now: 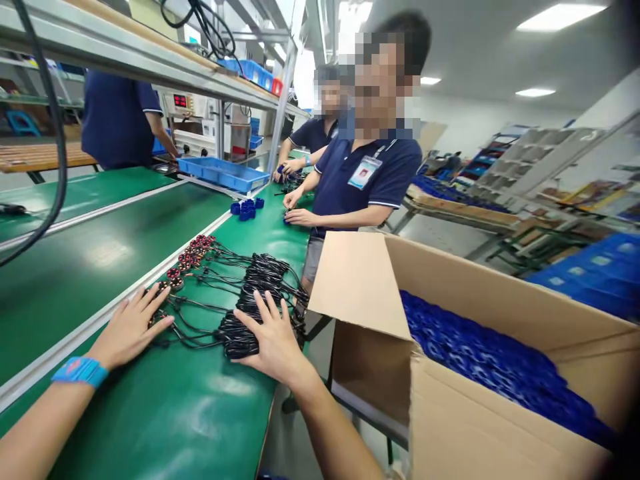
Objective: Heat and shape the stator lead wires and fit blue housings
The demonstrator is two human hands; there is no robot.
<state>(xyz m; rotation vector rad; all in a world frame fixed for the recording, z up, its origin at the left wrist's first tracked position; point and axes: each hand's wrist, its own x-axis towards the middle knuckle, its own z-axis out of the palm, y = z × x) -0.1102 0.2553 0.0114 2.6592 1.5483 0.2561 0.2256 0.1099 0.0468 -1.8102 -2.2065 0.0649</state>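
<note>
A row of bundled black cables lies on the green table. My right hand rests on the near end of these bundles with its fingers spread. Thin leads run left from them to small round copper-and-red coils, which look like motor stators. Over the near coils lies my left hand, flat and with its fingers apart, a blue band on its wrist. The coils beneath that hand are partly hidden. Neither hand is closed around anything.
An open cardboard box full of blue parts stands right of the table. Small blue pieces and a blue tray lie farther back. Co-workers in navy shirts stand along the bench. A metal shelf spans overhead.
</note>
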